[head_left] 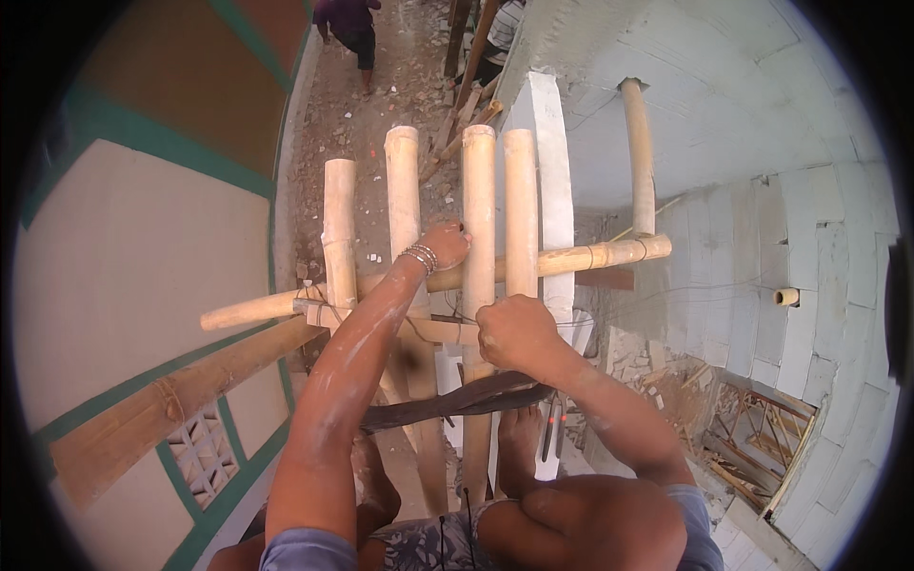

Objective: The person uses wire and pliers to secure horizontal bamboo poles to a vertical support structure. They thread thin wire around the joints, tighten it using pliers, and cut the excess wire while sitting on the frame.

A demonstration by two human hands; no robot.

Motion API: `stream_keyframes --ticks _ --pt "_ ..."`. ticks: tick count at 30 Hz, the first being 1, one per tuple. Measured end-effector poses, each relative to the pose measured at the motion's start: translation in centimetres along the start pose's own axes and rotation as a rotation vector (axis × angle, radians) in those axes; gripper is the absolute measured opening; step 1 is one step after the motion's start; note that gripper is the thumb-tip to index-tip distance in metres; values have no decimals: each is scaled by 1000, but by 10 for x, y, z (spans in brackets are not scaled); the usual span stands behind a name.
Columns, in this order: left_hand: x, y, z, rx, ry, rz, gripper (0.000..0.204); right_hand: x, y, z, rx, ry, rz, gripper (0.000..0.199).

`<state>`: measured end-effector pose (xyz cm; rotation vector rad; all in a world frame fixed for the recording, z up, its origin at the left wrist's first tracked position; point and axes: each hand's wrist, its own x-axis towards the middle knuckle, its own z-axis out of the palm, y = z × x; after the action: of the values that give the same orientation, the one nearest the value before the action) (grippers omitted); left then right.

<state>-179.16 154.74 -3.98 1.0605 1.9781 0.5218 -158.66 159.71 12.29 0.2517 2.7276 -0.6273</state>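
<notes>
Several upright bamboo poles (479, 195) stand in front of me, crossed by a horizontal bamboo pole (609, 253). My left hand (446, 246), with bracelets at the wrist, is closed in the gap beside one upright, just above the crossing pole. Lower and to the right, my right hand (519, 333) makes a fist against the same upright. What either hand pinches is hidden by the fingers. Thin dark wire (592, 324) trails near the right fist. Below the crossing pole runs a flat wooden strip (440, 330), partly behind my left forearm.
My bare feet are on the scaffold near a dark bundled strap (466, 400). A thick bamboo pole (124, 433) runs along the left wall. Block walls (809, 285) rise on the right, beside a white column (552, 171). Far below, a person (350, 29) walks on rubble ground.
</notes>
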Motion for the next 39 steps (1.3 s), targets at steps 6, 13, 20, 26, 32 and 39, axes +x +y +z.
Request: stream_keyframes --ticks 6,13,20,26,32,39 --pt "47 -43 18 -238 199 -168 30 28 -2 46 -68 67 -22 14" --pt "111 -119 81 154 -21 -418 41 63 -17 88 156 162 109 19" --pt "118 -91 120 138 -155 -475 42 61 19 101 229 128 187 24" --pt "88 -81 102 168 -158 -506 43 63 10 87 266 113 122 23" --pt "87 -77 98 189 -167 -498 44 66 9 92 353 148 196 24" --pt "98 -71 102 267 -204 -425 46 51 11 96 159 162 161 18"
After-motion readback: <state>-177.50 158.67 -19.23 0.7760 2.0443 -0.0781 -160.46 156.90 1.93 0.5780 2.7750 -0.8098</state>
